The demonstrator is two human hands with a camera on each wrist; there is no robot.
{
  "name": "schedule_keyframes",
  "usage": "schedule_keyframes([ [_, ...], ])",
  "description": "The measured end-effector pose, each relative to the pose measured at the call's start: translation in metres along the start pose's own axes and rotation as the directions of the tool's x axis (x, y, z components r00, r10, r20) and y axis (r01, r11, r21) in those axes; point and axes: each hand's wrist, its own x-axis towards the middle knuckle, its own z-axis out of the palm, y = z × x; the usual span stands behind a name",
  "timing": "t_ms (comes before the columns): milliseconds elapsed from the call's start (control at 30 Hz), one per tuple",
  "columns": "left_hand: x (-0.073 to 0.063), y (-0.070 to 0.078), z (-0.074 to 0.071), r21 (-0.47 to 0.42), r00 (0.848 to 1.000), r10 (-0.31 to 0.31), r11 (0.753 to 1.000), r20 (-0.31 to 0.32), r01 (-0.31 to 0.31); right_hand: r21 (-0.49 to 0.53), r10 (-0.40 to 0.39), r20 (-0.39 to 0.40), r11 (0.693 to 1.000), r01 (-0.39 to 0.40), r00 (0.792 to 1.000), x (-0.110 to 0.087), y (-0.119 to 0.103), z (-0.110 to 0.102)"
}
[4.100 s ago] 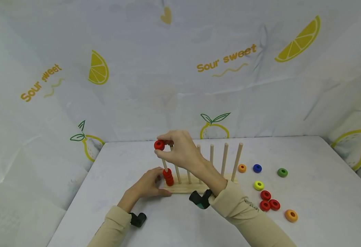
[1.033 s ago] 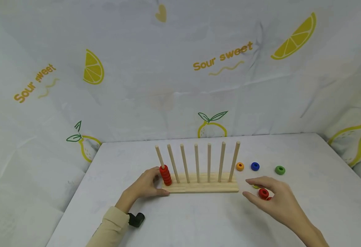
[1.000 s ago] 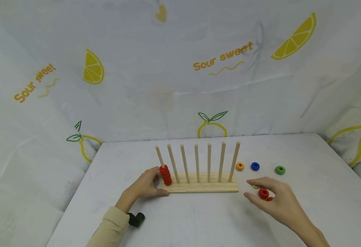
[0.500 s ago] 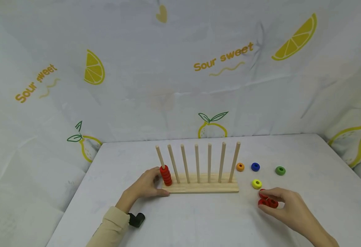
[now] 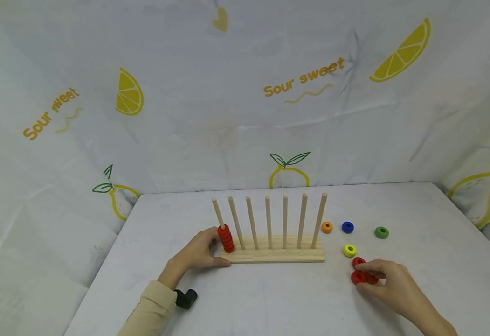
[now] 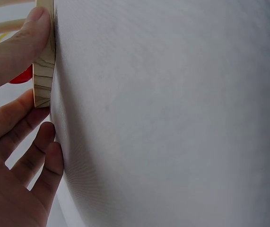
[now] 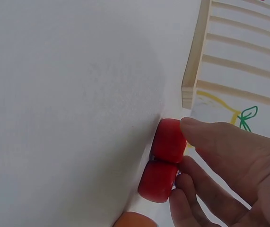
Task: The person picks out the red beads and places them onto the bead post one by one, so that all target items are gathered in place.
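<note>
At its left end, the wooden peg rack (image 5: 276, 254) is gripped by my left hand (image 5: 198, 252); the left wrist view puts the thumb on the base edge (image 6: 43, 80) and the fingers around its end. Several red beads (image 5: 225, 239) are stacked on the leftmost peg; the other pegs are bare. To the right, my right hand (image 5: 389, 280) pinches a red bead (image 7: 169, 140) within a cluster of red beads (image 5: 358, 278) on the table. Another red bead (image 7: 157, 181) touches it in the right wrist view. The fingers partly hide the cluster.
Behind the cluster lie a yellow bead (image 5: 350, 250), an orange bead (image 5: 327, 227), a blue bead (image 5: 347, 227) and a green bead (image 5: 381, 232). Another orange bead (image 7: 135, 220) shows in the right wrist view. A lemon-print cloth (image 5: 203, 116) hangs behind the white table (image 5: 265, 298).
My right hand has gone from the leftmost peg, where it held a red bead, over to the red cluster and lowered its fingers onto it. That bead joined the stack. The left hand has stayed put.
</note>
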Motion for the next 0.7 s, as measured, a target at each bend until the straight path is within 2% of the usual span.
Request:
schedule_keyframes([
  [167, 0.0006, -0.0006, -0.0002, -0.004, 1.000, 0.010, 1.000, 0.001, -0.010, -0.014, 0.020, 0.021, 1.000, -0.020, 1.000, 0.0029, -0.0021, 0.0026],
  [400, 0.0014, -0.0016, 0.0000, 0.002, 1.000, 0.008, 1.000, 0.000, -0.008, -0.042, -0.007, 0.045, 0.999, 0.009, 0.999, 0.0034, -0.0076, 0.0065],
  [700, 0.0008, -0.0019, -0.0002, 0.009, 1.000, 0.009, 1.000, -0.008, -0.009, -0.075, 0.006, 0.068, 0.997, -0.001, 0.998, 0.0065, -0.0095, 0.0098],
])
